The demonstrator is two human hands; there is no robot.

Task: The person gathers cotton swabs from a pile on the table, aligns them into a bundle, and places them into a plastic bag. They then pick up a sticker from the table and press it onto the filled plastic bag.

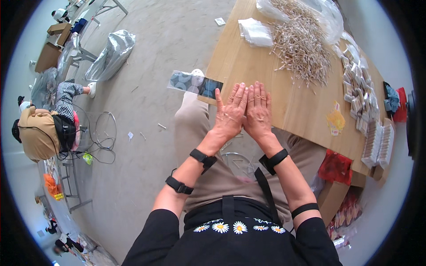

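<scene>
Two grips, both released: left hand (230,114) and right hand (258,113) flat and side by side, backs upward, fingers straight, reaching in over the near edge of the wooden tabletop (293,111), close to the near left corner. Left thumb spread from the fingers, right by the dark end of a patterned plastic strip (186,82), at that corner and jutting past the left edge. Contact between thumb and strip: cannot tell. Farther in, toward the far edge, a large loose heap of cotton swabs (299,48), with a stack of small clear bags (256,32) to its left. Along the right edge, a jumbled row of small swab packs (357,88), and near the near right corner two white stacks (378,142). Between right hand and packs, a yellow plastic piece (336,119). Below the near edge, toward the right, a red bag (335,167). Around both wrists, black straps (202,160).
</scene>
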